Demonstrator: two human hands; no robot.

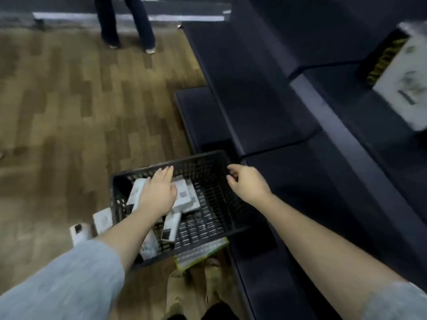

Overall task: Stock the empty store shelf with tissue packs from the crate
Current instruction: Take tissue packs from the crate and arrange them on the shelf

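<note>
A black plastic crate (pixel 215 218) stands on the wooden floor beside the dark shelf unit (pixel 254 100). Several white tissue packs (pixel 184 197) lie in its left half. My left hand (pixel 159 192) reaches into the crate above the packs, fingers straight, holding nothing. Over the crate's right rim hovers my right hand (pixel 245 181) with loosely curled fingers and nothing in it. One white tissue pack (pixel 402 75) with a black and yellow end sits on an upper shelf at far right.
Two white packs (pixel 92 225) stand on the floor left of the crate. A green and white flat pack (pixel 201 251) lies under the crate's near edge. Another person's legs (pixel 127 21) stand at the far end of the aisle. My feet (pixel 196 285) are below.
</note>
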